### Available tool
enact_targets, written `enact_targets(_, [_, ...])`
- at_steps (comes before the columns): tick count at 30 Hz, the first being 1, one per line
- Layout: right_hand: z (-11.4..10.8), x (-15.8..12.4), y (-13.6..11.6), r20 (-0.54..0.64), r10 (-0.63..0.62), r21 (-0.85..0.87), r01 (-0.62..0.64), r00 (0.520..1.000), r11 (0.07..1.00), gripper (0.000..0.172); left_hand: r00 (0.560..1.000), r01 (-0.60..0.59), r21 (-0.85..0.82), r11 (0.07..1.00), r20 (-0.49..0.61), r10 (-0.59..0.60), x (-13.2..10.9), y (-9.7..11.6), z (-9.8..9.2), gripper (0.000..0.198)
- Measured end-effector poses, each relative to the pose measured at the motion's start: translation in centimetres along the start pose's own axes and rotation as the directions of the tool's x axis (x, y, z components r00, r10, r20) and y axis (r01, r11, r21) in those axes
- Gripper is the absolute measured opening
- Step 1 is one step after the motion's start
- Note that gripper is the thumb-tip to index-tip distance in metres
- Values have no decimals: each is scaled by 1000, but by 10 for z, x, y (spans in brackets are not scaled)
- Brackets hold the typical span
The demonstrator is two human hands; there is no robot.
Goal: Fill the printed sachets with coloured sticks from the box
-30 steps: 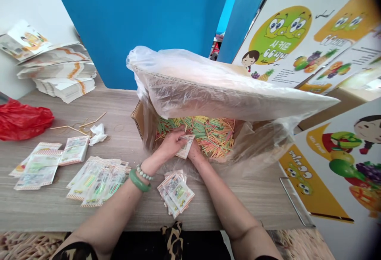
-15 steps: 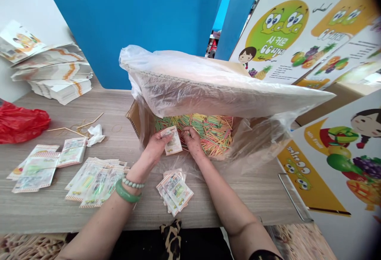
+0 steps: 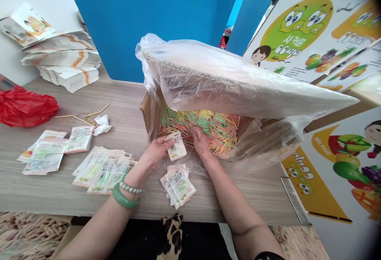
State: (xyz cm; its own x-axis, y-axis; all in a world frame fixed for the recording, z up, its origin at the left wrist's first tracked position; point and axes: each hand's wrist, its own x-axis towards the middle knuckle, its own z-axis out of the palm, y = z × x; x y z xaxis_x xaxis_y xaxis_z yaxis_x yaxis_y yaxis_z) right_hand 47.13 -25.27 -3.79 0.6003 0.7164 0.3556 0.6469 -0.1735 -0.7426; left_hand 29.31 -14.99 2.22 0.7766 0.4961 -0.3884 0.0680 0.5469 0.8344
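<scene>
My left hand [image 3: 157,151], with a green bangle and a beaded bracelet at its wrist, pinches a small printed packet [image 3: 177,147] near the front of the box. Inside the plastic-lined cardboard box [image 3: 145,113] lies a mass of thin coloured sticks [image 3: 222,123], green, yellow, pink and orange. My right hand [image 3: 201,141] reaches over the front of the box, its curled fingers down among the sticks. What those fingers hold, if anything, is hidden. On the table below my hands rests a small pile of similar packets [image 3: 180,186].
Filled packets [image 3: 102,170] are spread at the left, beside banded packet bundles [image 3: 79,140]. A crumpled tissue [image 3: 102,125], a red plastic bag [image 3: 28,105] and stacked printed cartons [image 3: 70,63] lie farther left. Clear plastic sheeting [image 3: 214,77] drapes the box flap. Large printed boxes [image 3: 336,164] stand right.
The view has shifted, so the table and box appear farther right. My right hand stays at the sticks, and my left hand still holds the packet, now slightly lower against the box.
</scene>
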Motion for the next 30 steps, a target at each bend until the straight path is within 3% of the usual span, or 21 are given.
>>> enact_targets(6, [-8, -2, -19, -117, 29, 95, -18, 993, 995, 22, 994, 104, -104, 989, 27, -102, -5, -2, 3, 36])
enact_targets(9, [-3, -7, -19, -60, 49, 114, -42, 997, 993, 19, 992, 120, -84, 989, 44, -116, -6, -2, 4, 33])
enact_targets(12, [3, -9, -13, 82, 71, 77, -77, 994, 994, 19, 997, 71, -100, 992, 28, -69, -6, -3, 6, 38])
enact_targets(15, [-3, -4, -19, -23, 107, 165, -102, 994, 981, 15, 999, -41, -46, 998, -21, 41, -3, -4, 8, 37])
enact_targets(18, [-19, 6, -44, -151, 149, 343, -90, 977, 935, 15, 987, -147, 99, 984, -54, 153, 0, -7, 7, 29])
enact_targets(23, [-33, 15, -102, -118, 184, 711, -46, 976, 702, 19, 973, -228, 341, 912, 42, 228, 0, -10, 9, 22])
enact_targets(26, [-25, 12, -123, -139, 143, 747, 9, 980, 665, 18, 968, -251, 398, 883, 98, 231, -3, -8, 12, 20])
enact_targets(30, [-10, 3, -127, -147, 77, 759, 63, 986, 648, 15, 966, -246, 334, 910, 160, 202, -7, -2, 14, 24])
